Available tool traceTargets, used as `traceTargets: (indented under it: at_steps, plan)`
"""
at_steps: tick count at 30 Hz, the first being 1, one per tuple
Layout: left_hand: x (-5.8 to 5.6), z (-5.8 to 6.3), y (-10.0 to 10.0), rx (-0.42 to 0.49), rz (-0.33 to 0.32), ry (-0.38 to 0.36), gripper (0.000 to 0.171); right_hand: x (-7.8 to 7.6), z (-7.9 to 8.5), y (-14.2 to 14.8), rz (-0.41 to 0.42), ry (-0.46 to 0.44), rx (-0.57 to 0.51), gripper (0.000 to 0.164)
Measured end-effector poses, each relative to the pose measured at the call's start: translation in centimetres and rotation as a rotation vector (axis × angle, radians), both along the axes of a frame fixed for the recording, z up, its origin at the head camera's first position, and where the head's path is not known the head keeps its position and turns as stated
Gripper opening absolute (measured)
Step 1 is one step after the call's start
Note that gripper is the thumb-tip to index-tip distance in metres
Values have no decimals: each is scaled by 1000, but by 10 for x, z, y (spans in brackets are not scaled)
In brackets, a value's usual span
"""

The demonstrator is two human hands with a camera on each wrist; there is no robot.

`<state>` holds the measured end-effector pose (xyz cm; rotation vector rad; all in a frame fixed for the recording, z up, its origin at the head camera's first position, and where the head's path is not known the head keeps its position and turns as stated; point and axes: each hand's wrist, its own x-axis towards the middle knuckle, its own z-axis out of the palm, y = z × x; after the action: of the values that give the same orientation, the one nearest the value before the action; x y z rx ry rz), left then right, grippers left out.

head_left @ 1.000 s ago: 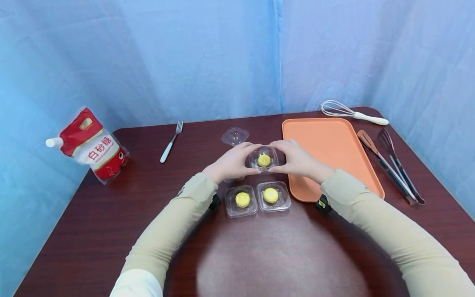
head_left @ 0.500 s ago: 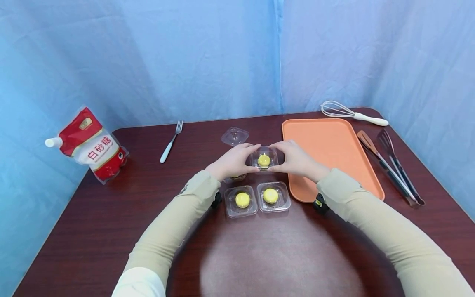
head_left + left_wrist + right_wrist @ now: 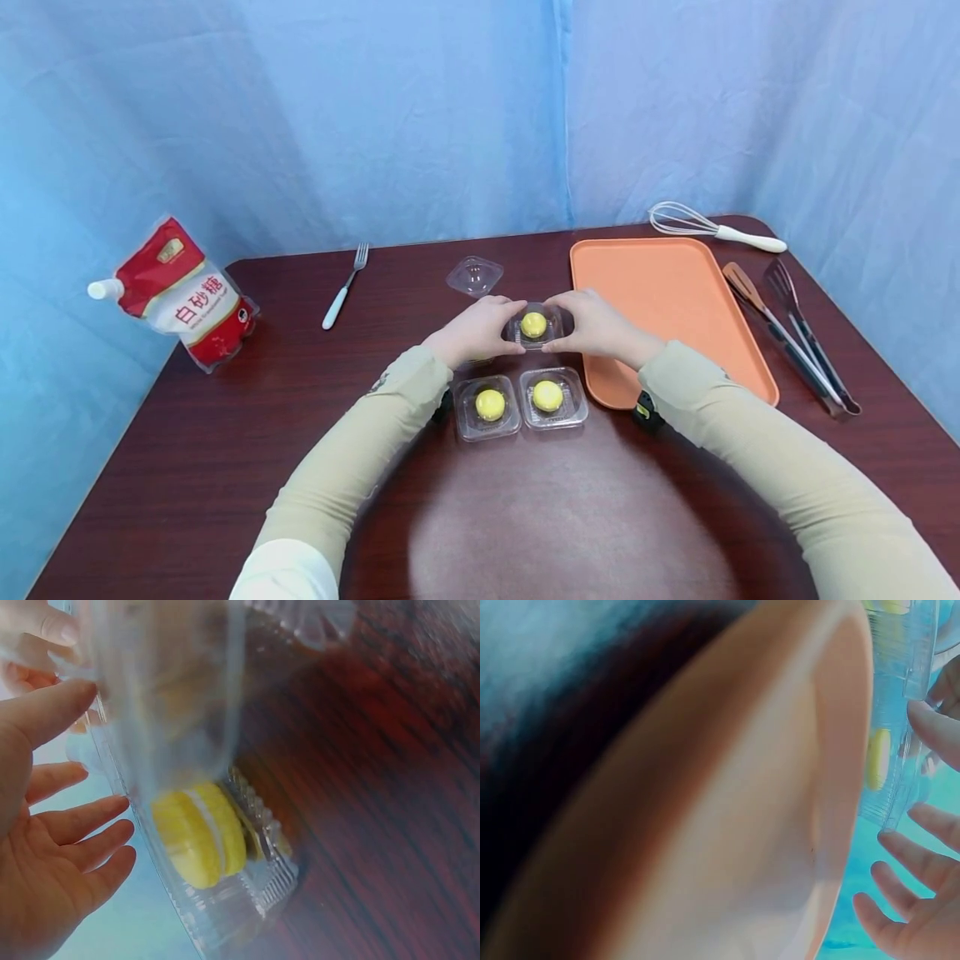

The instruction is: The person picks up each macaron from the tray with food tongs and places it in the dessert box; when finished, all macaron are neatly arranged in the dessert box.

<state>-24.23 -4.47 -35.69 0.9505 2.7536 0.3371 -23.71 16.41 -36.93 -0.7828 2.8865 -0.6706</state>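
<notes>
In the head view, a clear plastic box (image 3: 534,344) with a yellow macaron (image 3: 534,325) inside stands between both hands. My left hand (image 3: 480,330) holds its left side, thumb on the near corner and forefinger on the far one. My right hand (image 3: 602,327) holds the opposite side in the same way. In the left wrist view the fingertips (image 3: 118,804) meet the clear rim beside a macaron (image 3: 199,836). The right wrist view shows the thumb (image 3: 934,731) at the rim. Glare on the clear plastic hides how the lid sits.
Two boxes with macarons, left (image 3: 487,429) and right (image 3: 555,419), stand nearer me. Another is partly hidden behind my left wrist. A clear lid (image 3: 475,275) lies behind. Around them are an orange tray (image 3: 660,292), whisk (image 3: 750,239), tongs (image 3: 810,358), fork (image 3: 345,287) and sugar pouch (image 3: 191,296).
Both hands have shifted slightly toward me at the same box, and its clear upper edge appears a little lower. The left forearm has moved slightly right. The other things stay put.
</notes>
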Motion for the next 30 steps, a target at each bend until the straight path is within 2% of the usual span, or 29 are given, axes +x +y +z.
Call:
traceTargets:
  at_steps: [9, 18, 25, 30]
  plan:
    - [-1, 0, 4, -23, -11, 29, 72, 0, 1, 1, 2, -21, 19, 70]
    - [1, -3, 5, -19, 17, 9, 72, 1, 1, -1, -5, -63, 18, 71]
    - [2, -4, 6, -23, 24, 24, 72, 0, -1, -3, 5, -12, 34, 67]
    - [3, -3, 7, -63, 25, 22, 73, 0, 1, -5, -6, -13, 44, 67]
